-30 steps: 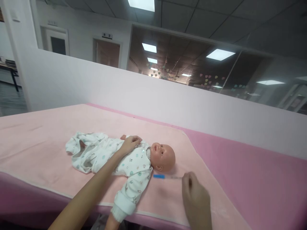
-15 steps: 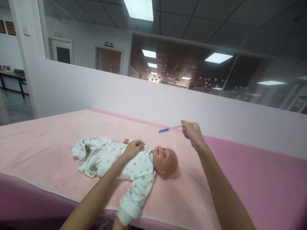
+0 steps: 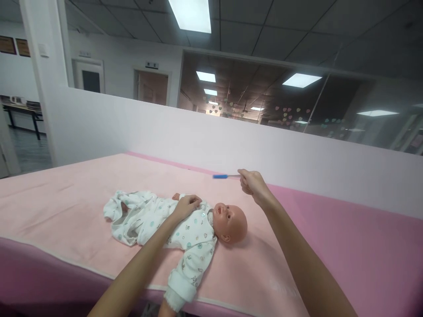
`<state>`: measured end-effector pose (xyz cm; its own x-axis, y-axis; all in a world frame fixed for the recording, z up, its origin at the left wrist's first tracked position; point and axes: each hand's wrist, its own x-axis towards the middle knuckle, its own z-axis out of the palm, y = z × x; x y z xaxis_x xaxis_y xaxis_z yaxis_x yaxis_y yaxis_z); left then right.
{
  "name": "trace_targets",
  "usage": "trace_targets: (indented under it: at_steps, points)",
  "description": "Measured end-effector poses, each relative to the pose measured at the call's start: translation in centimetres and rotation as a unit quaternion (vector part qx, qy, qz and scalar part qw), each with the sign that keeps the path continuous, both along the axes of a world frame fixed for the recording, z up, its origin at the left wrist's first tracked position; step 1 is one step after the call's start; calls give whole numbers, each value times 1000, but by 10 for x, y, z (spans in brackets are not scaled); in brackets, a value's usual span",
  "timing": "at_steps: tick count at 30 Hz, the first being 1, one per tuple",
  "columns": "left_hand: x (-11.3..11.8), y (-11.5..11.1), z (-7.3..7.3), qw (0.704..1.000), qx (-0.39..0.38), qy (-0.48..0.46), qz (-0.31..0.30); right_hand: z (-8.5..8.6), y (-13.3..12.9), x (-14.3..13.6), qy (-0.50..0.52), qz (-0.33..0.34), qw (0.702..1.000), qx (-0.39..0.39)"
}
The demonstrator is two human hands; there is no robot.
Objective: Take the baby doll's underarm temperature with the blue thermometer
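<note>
A baby doll [image 3: 230,223] lies on its back in a white printed romper [image 3: 194,237], its head to the right. On the doll's chest rests my left hand [image 3: 187,207], palm down with loosely curved fingers, gripping nothing that I can see. Above and beyond the doll's head, my right hand [image 3: 253,182] pinches the pale thin end of a slim stick with a blue end [image 3: 220,176]. The stick points left, almost level, in the air over the mat; its exact kind is too small to tell.
Under the doll spreads a pale pink mat [image 3: 82,211] on a darker pink padded surface [image 3: 346,237]. A low white wall [image 3: 158,127] with a window [image 3: 264,92] above it runs along the back. At far left stands a table [image 3: 23,110].
My right hand has moved a little left with the stick, which has turned closer to level. My left hand stays on the doll's chest. The view has shifted slightly.
</note>
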<state>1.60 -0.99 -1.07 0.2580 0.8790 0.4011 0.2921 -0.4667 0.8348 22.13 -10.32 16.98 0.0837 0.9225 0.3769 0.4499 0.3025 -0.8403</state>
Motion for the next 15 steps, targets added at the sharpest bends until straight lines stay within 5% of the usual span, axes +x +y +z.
trace_targets:
  at_steps: [10, 15]
  points:
    - [1, -6, 5, 1000, 6, 23, 14, -11, -3, -9, -22, 2, 1000, -10]
    - [-1, -16, 16, 998, -17, 26, -61, -25, -28, -5, -120, -70, 985, 103]
